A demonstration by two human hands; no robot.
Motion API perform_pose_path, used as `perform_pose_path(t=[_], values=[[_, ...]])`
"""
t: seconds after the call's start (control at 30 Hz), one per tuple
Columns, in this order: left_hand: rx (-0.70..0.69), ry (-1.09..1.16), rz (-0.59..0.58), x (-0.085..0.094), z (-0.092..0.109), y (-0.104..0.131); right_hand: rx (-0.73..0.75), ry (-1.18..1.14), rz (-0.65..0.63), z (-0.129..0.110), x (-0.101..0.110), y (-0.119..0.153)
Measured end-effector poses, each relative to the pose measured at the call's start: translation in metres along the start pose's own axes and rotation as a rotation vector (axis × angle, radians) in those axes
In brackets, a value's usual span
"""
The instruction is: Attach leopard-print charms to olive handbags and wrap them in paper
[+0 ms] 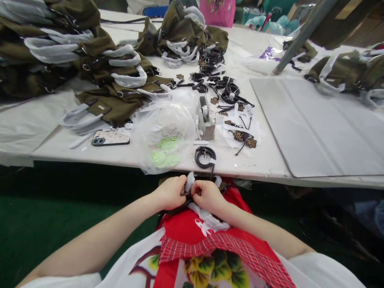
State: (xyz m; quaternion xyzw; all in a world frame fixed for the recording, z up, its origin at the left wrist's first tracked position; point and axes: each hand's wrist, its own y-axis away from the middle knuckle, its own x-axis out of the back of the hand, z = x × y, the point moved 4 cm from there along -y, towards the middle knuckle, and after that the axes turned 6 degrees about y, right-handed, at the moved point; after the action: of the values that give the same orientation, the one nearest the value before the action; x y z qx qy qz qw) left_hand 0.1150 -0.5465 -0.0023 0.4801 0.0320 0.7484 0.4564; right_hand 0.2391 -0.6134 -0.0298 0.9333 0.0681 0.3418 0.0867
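A dark olive-brown bag [223, 186] rests on my lap against the table edge, mostly covered by my hands. My left hand [173, 193] is closed, its thumb and fingers pinching the bag near a zipper [187, 194]. Close beside it, my right hand [207, 195] is closed in a pinch at the same opening; the small part between its fingertips is hidden. White wrapping [189, 182] stands up between the hands, and more lies below over the red apron [180, 230]. Just beyond them, a coiled black strap [205, 157] lies on the table.
Olive bags with wrapped handles [127, 78] are piled at the left. A clear plastic bag [165, 124], phone [111, 138] and tape dispenser [206, 120] lie ahead. Flower charms [244, 138] and black straps [229, 90] sit right of centre, beside a grey board [324, 128].
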Motion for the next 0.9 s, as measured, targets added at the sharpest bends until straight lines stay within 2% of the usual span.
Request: perform_pose_path(t=[0.1,0.23,0.47,0.6,0.77,0.9], values=[[-0.001,0.0,-0.013,0.01,0.004,-0.002,-0.013,0.139,0.054,-0.006,0.007,0.002],[0.007,0.017,-0.053,0.022,0.002,-0.001,-0.065,0.248,0.098,-0.001,0.014,0.005],[0.024,0.152,-0.096,0.032,-0.018,0.006,-0.14,0.3,0.121,0.015,0.024,0.012],[-0.01,0.156,-0.14,0.028,-0.02,0.005,-0.106,0.28,0.109,0.014,0.023,0.011],[-0.005,-0.012,-0.025,0.018,-0.016,-0.008,-0.093,0.3,0.08,0.011,0.021,0.012],[0.034,-0.036,-0.039,0.009,-0.011,-0.018,0.003,0.373,0.104,0.001,0.02,0.015]])
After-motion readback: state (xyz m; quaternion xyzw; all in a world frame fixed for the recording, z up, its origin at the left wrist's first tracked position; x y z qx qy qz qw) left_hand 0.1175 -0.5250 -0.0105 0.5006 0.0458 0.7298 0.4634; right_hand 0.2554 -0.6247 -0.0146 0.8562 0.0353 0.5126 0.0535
